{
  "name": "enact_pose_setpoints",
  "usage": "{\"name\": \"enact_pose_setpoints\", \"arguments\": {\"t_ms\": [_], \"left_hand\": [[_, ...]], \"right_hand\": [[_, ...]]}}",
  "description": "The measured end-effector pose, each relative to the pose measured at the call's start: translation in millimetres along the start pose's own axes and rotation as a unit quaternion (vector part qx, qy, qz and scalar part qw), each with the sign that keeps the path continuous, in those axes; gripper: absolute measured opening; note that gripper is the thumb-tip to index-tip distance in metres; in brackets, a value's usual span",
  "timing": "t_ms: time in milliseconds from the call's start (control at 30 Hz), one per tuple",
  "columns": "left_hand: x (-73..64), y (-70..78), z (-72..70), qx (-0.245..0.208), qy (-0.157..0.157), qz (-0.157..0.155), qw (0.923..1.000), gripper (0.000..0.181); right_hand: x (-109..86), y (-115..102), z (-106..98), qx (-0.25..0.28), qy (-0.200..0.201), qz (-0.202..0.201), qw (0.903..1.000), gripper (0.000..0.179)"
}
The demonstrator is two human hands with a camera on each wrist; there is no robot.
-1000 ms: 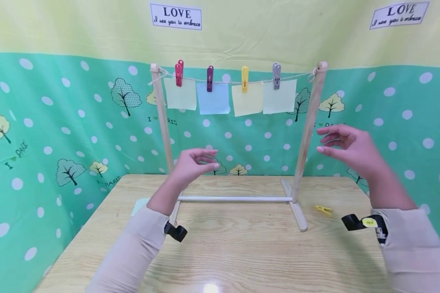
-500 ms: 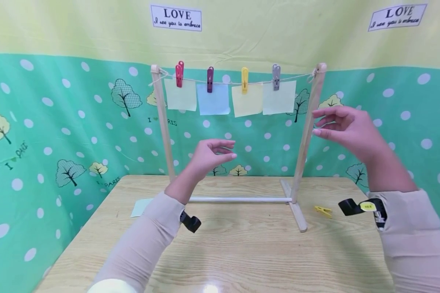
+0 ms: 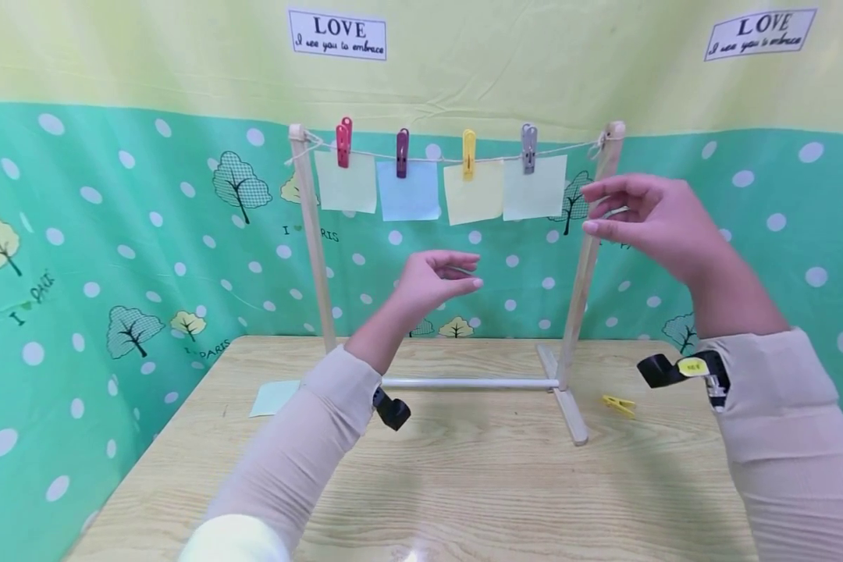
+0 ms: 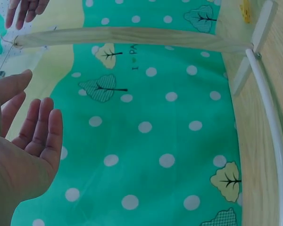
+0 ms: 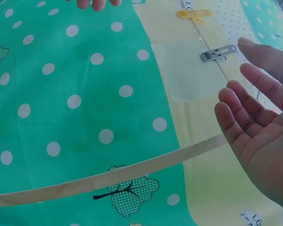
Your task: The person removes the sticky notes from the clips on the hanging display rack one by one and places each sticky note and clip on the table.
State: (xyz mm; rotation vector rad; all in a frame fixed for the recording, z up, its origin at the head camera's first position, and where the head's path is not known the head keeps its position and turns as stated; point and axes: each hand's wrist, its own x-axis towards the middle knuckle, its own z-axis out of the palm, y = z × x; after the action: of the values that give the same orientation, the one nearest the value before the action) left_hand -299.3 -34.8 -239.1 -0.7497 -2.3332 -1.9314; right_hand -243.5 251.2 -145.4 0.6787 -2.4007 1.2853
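My left hand (image 3: 432, 282) is raised in front of the wooden stand, below the hanging papers, its fingers loosely bent around nothing. Just in front of the stand's right post (image 3: 581, 289), my right hand (image 3: 649, 215) hovers, relaxed and holding nothing. A string (image 3: 435, 158) runs between the posts. From it hang a pale sheet under a red clothespin (image 3: 343, 144), a blue paper (image 3: 409, 195) under a purple clothespin (image 3: 403, 152), a yellow paper (image 3: 474, 199) under a yellow clothespin (image 3: 469, 152), and a pale green paper (image 3: 537, 195) under a grey clothespin (image 3: 529, 148), nearest my right hand.
On the table (image 3: 506, 484), a loose yellow clothespin (image 3: 618, 406) lies right of the stand's foot. A pale blue paper (image 3: 272, 398) rests at the left, partly behind my left sleeve. A white bar (image 3: 471, 383) joins the stand's feet. A patterned curtain (image 3: 147, 234) hangs behind.
Both hands have risen. The left has moved right and up towards the middle of the stand; the right has moved up and slightly left, to the right post. Papers and clothespins stay put.
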Motion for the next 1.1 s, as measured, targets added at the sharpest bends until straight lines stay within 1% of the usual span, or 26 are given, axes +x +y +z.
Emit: {"name": "enact_pose_setpoints", "arguments": {"t_ms": [100, 200, 300, 400, 500, 533, 767, 933, 1100], "left_hand": [[4.5, 3.2, 5.2, -0.008, 0.002, 0.002, 1.0000, 0.037], [7.6, 6.8, 9.7, -0.020, 0.004, 0.001, 0.9998, 0.035], [6.7, 13.2, 13.8, -0.031, 0.006, 0.000, 0.9995, 0.034], [4.1, 19.7, 18.0, -0.031, 0.012, 0.003, 0.9994, 0.034], [4.3, 22.3, 21.8, -0.030, 0.017, 0.000, 0.9994, 0.034], [5.7, 21.7, 23.1, -0.029, 0.019, -0.002, 0.9994, 0.033], [27.0, -0.2, 31.3, -0.054, 0.029, 0.010, 0.9981, 0.032], [33.4, 1.4, 38.6, -0.070, 0.044, -0.002, 0.9966, 0.033], [39.5, 3.9, 42.9, -0.102, 0.058, -0.008, 0.9931, 0.033]], "right_hand": [[6.9, -5, 0, -0.007, -0.003, -0.001, 1.0000, 0.042], [14.3, -12, -1, -0.002, 0.000, -0.010, 0.9999, 0.041], [21.0, -19, -3, -0.003, 0.003, -0.012, 0.9999, 0.041], [26.5, -26, -4, -0.006, 0.003, -0.006, 1.0000, 0.042], [31.0, -30, -5, -0.009, -0.001, -0.001, 1.0000, 0.044], [32.3, -31, -5, -0.011, -0.001, 0.000, 0.9999, 0.044], [42.3, -38, -7, -0.036, -0.017, 0.019, 0.9990, 0.046], [50.8, -45, -9, -0.062, -0.024, 0.032, 0.9973, 0.048], [60.8, -51, -7, -0.099, -0.019, 0.036, 0.9942, 0.049]]}}
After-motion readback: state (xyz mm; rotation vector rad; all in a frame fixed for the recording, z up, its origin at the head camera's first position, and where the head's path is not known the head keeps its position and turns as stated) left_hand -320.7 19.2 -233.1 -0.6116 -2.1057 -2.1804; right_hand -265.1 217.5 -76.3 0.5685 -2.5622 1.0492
